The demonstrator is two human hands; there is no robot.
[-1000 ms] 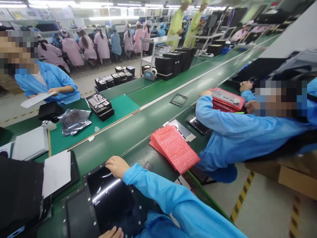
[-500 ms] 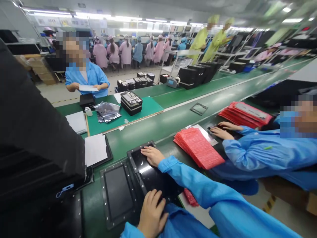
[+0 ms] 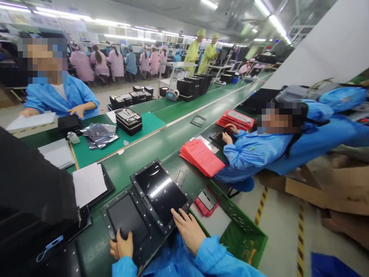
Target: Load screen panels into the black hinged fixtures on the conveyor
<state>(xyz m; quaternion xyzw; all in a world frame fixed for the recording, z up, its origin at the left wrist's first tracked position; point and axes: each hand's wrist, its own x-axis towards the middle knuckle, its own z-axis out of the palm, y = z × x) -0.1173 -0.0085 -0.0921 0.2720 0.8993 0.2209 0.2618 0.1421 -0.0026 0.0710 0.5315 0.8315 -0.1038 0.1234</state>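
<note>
Two flat black frames edged with silver dots lie side by side on the green bench. Glossy black glass fills the right frame [image 3: 161, 196], with a bright light reflection across it. Inside the left frame [image 3: 127, 219] is a matte dark panel. My left hand [image 3: 122, 246] rests on the left frame's lower part, fingers apart and nothing held. My right hand [image 3: 188, 229] lies with outstretched fingers at the lower right corner of the right frame, touching its edge.
A green crate [image 3: 245, 238] stands at the bench edge with a red-wrapped piece inside. Red bubble-wrap sleeves [image 3: 200, 157] lie beside a co-worker at right. White paper [image 3: 89, 184] sits on a black tray at left. A tall black stack [image 3: 31, 192] rises at far left.
My right hand has moved from the glass's far left edge to the right frame's near right corner. My left hand has shifted onto the left frame. My view has turned right.
</note>
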